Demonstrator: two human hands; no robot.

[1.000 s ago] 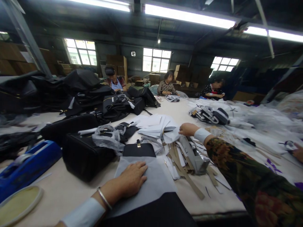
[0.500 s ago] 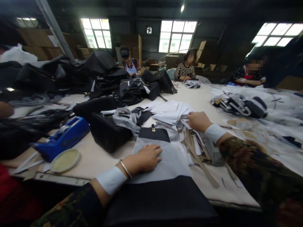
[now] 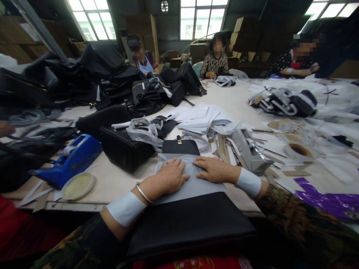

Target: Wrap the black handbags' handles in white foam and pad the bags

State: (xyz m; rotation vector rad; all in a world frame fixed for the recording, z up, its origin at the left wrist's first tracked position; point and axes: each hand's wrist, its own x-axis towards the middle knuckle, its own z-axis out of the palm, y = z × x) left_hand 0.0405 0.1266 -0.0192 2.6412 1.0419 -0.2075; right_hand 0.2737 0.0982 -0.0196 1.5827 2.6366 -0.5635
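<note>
A black bag [image 3: 190,226] lies at the table's front edge, its flap [image 3: 181,148] with a gold clasp pointing away from me. Thin white tissue paper [image 3: 196,188] covers the part between flap and base. My left hand [image 3: 171,175] rests flat on the paper, fingers spread and holding nothing. Across from it, my right hand [image 3: 214,170] also lies on the paper with its fingers stretched towards the left one. Behind the flap is a fanned stack of white paper sheets [image 3: 204,116]. Beside it stands a grey tape dispenser [image 3: 249,153].
On the left are a blue tape dispenser [image 3: 73,158], a tape roll [image 3: 78,185] and a black bag [image 3: 126,147] with wrapped straps. More black bags [image 3: 103,71] are piled behind. Paper scraps and purple plastic [image 3: 322,198] lie right. Several people sit across the table.
My right hand has come from the paper stack down and left onto the tissue paper. My left hand stays on the paper. The view has tilted down, showing the grey dispenser more fully.
</note>
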